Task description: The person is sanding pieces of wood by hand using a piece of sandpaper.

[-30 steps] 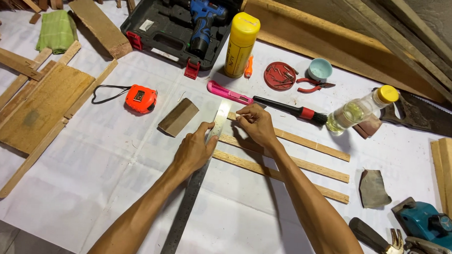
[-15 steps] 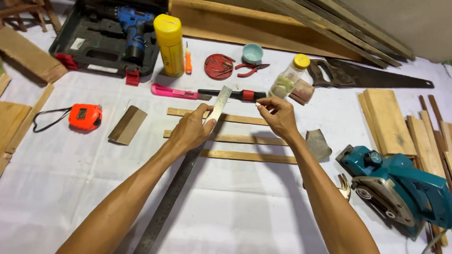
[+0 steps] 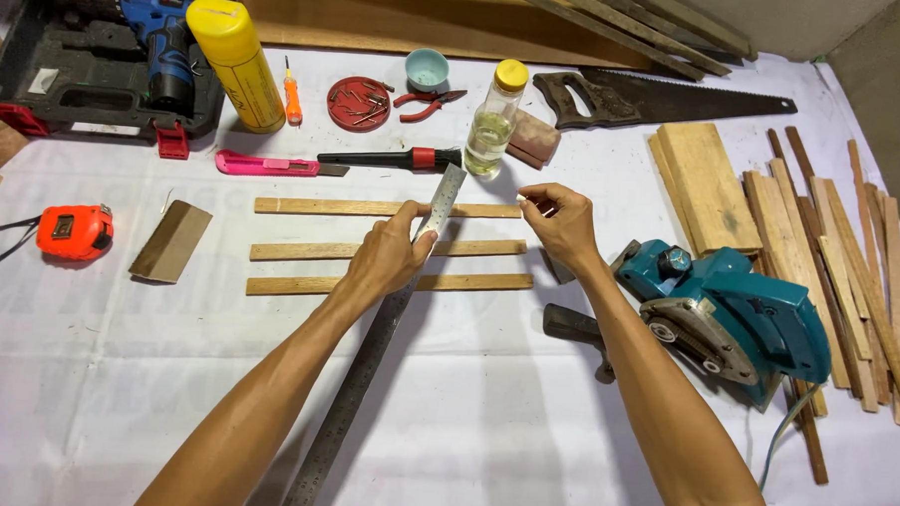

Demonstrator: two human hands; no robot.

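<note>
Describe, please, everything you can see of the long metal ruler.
The metal ruler is a long, flat, grey steel strip with fine graduation marks along its edges. It lies slanted across the three wooden slats, its far end near the clear bottle. The left hand presses it down; the right hand is apart from it.
</note>
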